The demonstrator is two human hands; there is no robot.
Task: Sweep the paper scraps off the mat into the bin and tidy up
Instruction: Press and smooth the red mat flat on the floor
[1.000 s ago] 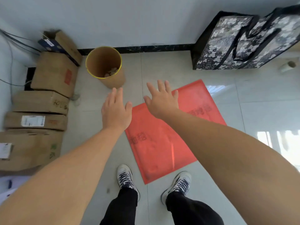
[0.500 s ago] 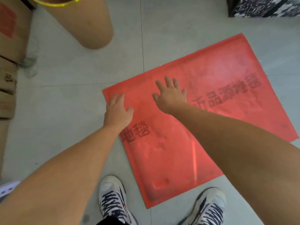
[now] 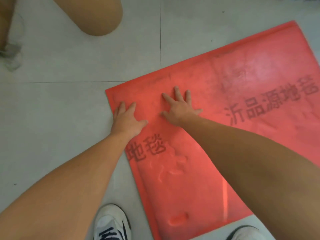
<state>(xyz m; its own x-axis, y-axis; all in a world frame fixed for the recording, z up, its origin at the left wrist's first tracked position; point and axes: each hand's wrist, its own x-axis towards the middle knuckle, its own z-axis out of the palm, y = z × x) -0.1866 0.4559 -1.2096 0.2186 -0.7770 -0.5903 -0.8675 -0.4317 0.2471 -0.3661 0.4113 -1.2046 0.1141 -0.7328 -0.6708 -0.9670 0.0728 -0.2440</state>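
Observation:
A red mat [image 3: 216, 84] with dark printed characters lies flat on the grey tiled floor. My left hand [image 3: 127, 119] rests flat near the mat's left edge, fingers straight, close to the far left corner. My right hand [image 3: 180, 106] lies spread on the mat just to the right of it, fingers splayed. Neither hand holds anything. No paper scraps show on the mat. The brown cylindrical bin [image 3: 97, 14] stands on the floor at the top left; only its lower wall is in view.
A crumpled grey-white wad [image 3: 12, 54] lies on the floor at the far left beside a cardboard box edge [image 3: 4, 19]. My two white sneakers [image 3: 112, 224] stand at the mat's near edge. Grey floor tiles surround the mat.
I have bent down from standing, so the mat fills the view. Both hands came down from the air onto the mat near its left corner.

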